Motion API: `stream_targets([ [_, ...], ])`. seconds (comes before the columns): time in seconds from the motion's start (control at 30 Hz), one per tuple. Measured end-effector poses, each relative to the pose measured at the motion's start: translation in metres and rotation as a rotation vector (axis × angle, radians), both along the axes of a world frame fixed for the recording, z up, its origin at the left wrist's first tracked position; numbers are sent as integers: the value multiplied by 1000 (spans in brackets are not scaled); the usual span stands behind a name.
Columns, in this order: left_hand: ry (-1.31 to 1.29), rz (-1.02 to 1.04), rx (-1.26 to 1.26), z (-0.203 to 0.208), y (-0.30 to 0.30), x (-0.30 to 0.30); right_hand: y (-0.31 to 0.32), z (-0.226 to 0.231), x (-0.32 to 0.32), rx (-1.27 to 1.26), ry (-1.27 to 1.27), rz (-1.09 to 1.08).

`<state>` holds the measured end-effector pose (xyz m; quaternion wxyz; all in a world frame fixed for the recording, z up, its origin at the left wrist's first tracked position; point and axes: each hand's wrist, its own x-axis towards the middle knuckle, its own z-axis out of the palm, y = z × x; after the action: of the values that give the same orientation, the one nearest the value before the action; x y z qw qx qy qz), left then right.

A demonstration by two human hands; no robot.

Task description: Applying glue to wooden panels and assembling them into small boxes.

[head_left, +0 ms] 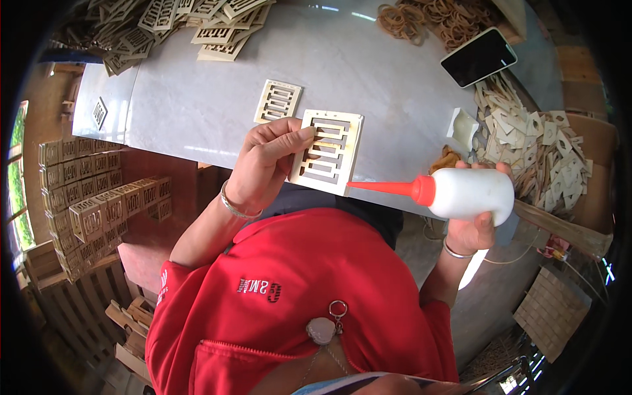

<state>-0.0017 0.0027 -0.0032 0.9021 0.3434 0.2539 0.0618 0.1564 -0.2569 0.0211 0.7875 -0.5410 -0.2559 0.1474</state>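
Observation:
My left hand [271, 153] pinches a pale wooden panel [354, 141] with a cut-out lattice pattern, thumb on its face, holding it up over the table's near edge. In my right hand [475, 230] lies a white squeeze bottle [469, 193] on its side, fingers wrapped round it. Its long red nozzle [388, 187] points left, and the tip meets the panel's lower right corner. Whether glue comes out cannot be seen. Behind my left hand, a similar cut-out panel [262, 113] rests flat on the grey table [197, 105].
Piles of cut-out panels [227, 36] lie at the far left. Rubber bands [454, 23] and a black-screened phone [479, 58] are at the far right. Small wooden pieces [550, 155] fill a box on the right, beside a white dish [463, 128]. Assembled wooden boxes [82, 171] stand stacked at left.

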Motion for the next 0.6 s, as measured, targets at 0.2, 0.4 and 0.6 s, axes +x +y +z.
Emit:
stream_targets([
  [0.2, 32, 25, 31, -5, 3, -3, 0, -3, -2, 23, 20, 93],
  [0.4, 139, 89, 502, -18, 42, -20, -1, -11, -6, 82, 167, 36],
  [0.6, 315, 126, 823, -77, 89, -31, -6, -27, 1, 33, 209, -28],
])
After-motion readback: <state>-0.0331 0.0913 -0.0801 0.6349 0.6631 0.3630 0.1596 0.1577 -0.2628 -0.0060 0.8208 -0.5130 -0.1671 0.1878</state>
